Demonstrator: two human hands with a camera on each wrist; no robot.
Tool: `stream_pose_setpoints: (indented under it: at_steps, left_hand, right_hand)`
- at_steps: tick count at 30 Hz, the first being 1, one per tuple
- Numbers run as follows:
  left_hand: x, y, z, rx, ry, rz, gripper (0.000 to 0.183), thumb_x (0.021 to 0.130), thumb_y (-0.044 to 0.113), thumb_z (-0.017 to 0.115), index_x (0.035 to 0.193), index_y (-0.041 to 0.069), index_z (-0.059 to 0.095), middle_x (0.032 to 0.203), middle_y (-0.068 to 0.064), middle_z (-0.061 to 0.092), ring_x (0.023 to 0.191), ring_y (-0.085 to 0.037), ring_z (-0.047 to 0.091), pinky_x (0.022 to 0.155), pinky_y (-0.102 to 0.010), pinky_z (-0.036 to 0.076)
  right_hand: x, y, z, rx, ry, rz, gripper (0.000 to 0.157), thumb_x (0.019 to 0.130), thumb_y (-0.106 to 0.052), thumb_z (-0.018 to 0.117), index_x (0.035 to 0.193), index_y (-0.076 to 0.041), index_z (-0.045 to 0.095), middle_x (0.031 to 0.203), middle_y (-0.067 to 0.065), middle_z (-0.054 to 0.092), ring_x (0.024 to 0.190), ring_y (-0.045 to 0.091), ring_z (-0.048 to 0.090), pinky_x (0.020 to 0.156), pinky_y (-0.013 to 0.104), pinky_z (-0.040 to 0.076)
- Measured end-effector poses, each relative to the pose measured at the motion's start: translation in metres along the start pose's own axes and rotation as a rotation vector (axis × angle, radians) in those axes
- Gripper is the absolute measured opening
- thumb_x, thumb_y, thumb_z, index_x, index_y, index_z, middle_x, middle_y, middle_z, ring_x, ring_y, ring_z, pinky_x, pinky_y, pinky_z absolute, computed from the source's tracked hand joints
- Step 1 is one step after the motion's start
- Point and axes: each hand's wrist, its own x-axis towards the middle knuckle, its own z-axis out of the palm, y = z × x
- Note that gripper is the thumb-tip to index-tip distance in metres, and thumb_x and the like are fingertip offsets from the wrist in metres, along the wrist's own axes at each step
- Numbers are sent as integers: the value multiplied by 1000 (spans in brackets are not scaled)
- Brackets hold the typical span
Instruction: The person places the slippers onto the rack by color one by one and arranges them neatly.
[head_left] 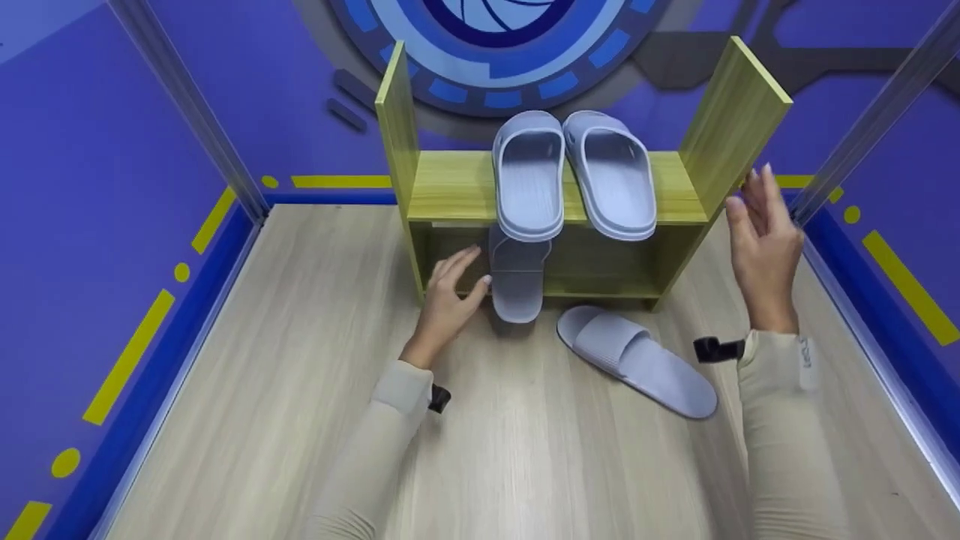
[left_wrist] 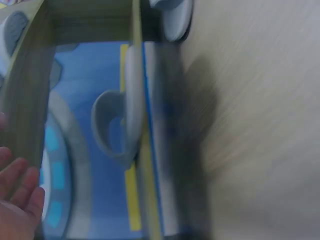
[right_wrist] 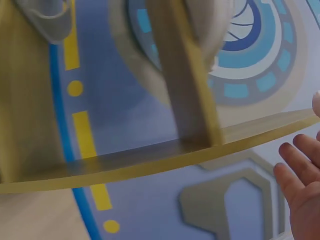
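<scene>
A wooden shoe rack (head_left: pixel 454 187) holds two grey clogs, a left one (head_left: pixel 531 184) and a right one (head_left: pixel 616 184), side by side on its upper shelf. Below them a grey slide slipper (head_left: pixel 517 294) sits in the lower compartment, its toe part shaded and its other end past the front edge. Just left of that slipper is my left hand (head_left: pixel 448 296), fingers spread and holding nothing. My right hand (head_left: pixel 766 247) is raised beside the rack's right side panel (head_left: pixel 739 120), fingers extended; the right wrist view shows that hand (right_wrist: pixel 302 185) empty too.
Another grey slide slipper (head_left: pixel 667 371) lies slanted on the wood-patterned floor (head_left: pixel 315 375), in front of the rack's right half. Blue printed walls (head_left: pixel 187 90) enclose the back and both sides, with metal posts (head_left: pixel 191 105) at the corners.
</scene>
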Motion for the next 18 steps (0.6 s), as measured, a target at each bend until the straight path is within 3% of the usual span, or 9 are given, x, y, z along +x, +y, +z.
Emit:
stream_pose_setpoints:
  at_steps: [4,9,14,18]
  left_hand:
    - [13,2,-20,-21,130,151,36,89,13,68,123,2,64,127,-12,64,117,-26,57,104,-37,43]
    - [30,6,-42,-58,263,291,32,87,6,68,117,-3,66,123,-17,65,117,-29,58,105,-36,43]
    - [45,10,-61,-49,435,368,34,84,-1,68,117,-5,65,119,-17,66,113,-31,59,104,-37,43]
    - [58,16,-76,-29,539,370,38,84,-2,65,122,-4,62,121,-15,65,110,-27,57,102,-35,43]
  right_hand:
    - [-26,19,1,-26,-42,7,60,94,-18,63,148,-14,37,146,8,47,134,17,46,110,27,38]
    - [-60,43,0,-103,-129,53,67,93,-24,64,151,-24,30,152,0,39,140,13,38,113,23,32]
    - [-89,68,-4,-157,-242,117,72,92,-30,65,152,-30,26,156,2,31,144,20,31,117,36,26]
    - [-107,85,-8,-190,-333,144,77,88,-31,70,152,-26,27,156,11,29,143,35,29,115,51,24]
